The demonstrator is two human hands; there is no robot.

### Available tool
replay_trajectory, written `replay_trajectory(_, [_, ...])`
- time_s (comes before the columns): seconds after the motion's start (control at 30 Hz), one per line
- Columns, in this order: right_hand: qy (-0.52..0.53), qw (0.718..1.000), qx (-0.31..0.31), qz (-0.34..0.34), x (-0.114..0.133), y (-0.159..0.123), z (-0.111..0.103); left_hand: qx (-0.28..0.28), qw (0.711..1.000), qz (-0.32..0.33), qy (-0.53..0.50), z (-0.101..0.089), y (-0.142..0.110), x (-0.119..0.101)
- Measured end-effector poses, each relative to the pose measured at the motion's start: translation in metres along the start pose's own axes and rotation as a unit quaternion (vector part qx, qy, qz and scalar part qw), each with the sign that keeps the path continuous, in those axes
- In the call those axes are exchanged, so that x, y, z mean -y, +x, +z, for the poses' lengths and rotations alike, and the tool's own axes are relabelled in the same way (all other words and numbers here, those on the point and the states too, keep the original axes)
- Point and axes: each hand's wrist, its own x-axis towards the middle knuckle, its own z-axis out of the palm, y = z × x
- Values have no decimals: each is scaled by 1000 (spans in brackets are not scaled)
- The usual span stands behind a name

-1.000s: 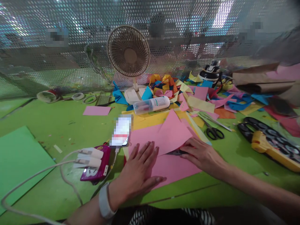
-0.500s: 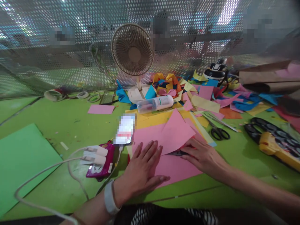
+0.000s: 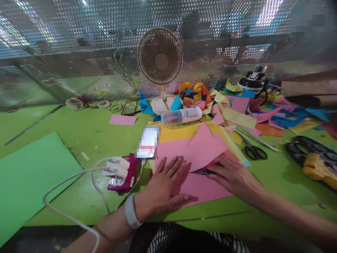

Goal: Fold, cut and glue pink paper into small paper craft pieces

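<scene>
My left hand (image 3: 165,186) lies flat on a sheet of pink paper (image 3: 207,188), fingers spread. From the right, my right hand (image 3: 231,175) grips a dark pointed blade (image 3: 201,172), its handle mostly hidden in the fingers; I cannot tell the exact tool. The blade lies at the edge of the sheet's raised upper part (image 3: 207,147), which is lifted into a peak. More sheets, yellow (image 3: 171,133) and pale ones, lie beneath the pink paper.
A phone (image 3: 149,142) on a cable and a magenta power strip (image 3: 129,179) with plugs sit left. Behind are a spray bottle (image 3: 192,115), fan (image 3: 160,58) and paper scraps (image 3: 238,117). Scissors (image 3: 255,152) and a yellow tape dispenser (image 3: 314,167) lie right; green sheet (image 3: 34,175) far left.
The view has swung slightly left, so everything sits further right in the picture. My left hand stays flat on the paper, and my right hand still grips the blade at the paper's edge.
</scene>
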Motion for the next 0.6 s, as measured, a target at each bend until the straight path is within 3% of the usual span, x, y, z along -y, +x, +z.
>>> replay_trajectory(0.27, [-20,1000,-17,-8,3,2,4,20,1000,1,9,-4,-9,9])
replay_trajectory(0.6, [-8,1000,14,-12,12,13,1,13,1000,-2,20,-1,-9,7])
